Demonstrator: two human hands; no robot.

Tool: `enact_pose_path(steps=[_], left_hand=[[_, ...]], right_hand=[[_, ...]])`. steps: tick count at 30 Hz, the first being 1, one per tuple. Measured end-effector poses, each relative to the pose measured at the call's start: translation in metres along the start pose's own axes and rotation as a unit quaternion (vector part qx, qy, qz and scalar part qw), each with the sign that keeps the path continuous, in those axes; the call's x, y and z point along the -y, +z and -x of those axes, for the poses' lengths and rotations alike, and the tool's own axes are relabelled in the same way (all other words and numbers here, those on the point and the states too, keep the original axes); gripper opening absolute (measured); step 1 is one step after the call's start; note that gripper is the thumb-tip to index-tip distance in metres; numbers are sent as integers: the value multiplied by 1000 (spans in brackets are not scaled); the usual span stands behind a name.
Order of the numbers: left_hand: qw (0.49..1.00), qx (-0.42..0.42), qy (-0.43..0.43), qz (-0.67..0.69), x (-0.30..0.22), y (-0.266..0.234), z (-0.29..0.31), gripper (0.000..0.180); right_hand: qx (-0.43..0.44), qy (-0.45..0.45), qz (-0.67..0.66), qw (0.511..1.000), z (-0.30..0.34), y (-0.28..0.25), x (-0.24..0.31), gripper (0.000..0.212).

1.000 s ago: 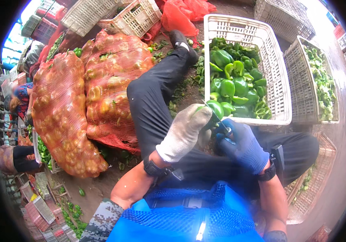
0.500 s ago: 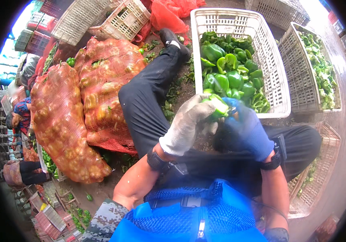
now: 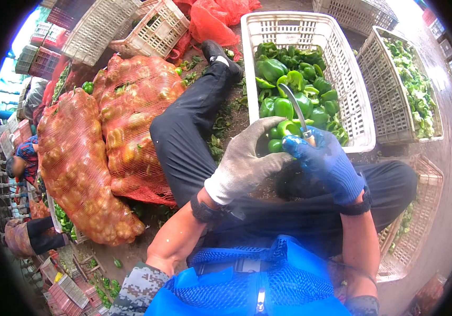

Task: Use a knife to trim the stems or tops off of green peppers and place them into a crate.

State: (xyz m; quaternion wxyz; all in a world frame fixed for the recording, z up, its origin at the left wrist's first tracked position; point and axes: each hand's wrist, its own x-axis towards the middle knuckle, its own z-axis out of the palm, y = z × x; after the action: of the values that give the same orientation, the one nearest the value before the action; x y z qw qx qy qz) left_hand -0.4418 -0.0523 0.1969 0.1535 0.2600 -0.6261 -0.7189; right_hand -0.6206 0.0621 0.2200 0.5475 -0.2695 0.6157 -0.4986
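Observation:
My left hand [image 3: 247, 160], in a soiled white glove, has its thumb and fingers curved round a green bell pepper [image 3: 287, 129] that looks cut open. Part of the pepper is hidden by the glove. Close against it, my right hand [image 3: 327, 162] in a blue glove grips a curved knife [image 3: 293, 102] by its pale handle, blade pointing up and away. Just beyond both hands stands a white plastic crate [image 3: 360, 113] holding many green peppers [image 3: 272, 68], some whole and some cut.
Two red mesh sacks [image 3: 70, 168] full of peppers lie left of my bent leg [image 3: 184, 126]. A crate of green trimmings [image 3: 408, 84] stands at the right, another crate [image 3: 413, 216] by my right knee. Stacked crates [image 3: 99, 31] and red netting [image 3: 215, 21] are behind. Another person [image 3: 26, 158] is far left.
The curved knife's blade now shows, raised above my right hand. The pale cut pepper piece seen between my hands before is gone from there; my left hand has opened wider around a pepper.

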Motion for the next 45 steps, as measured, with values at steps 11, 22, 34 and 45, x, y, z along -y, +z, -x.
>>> enact_pose_path(steps=[11,22,34,45], left_hand=[[984,-24,44,-169,-17,-1,20,53],[990,25,119,-78,-22,10,19,34],[983,13,156,-99,-23,6,25,28],[985,-34,152,-77,-20,16,37,29]], right_hand=[[27,-8,29,999,5,0,5,29],[98,-5,77,992,22,-6,26,30],[86,-89,38,992,21,7,2,33],[117,-95,90,984,26,-1,10,29]])
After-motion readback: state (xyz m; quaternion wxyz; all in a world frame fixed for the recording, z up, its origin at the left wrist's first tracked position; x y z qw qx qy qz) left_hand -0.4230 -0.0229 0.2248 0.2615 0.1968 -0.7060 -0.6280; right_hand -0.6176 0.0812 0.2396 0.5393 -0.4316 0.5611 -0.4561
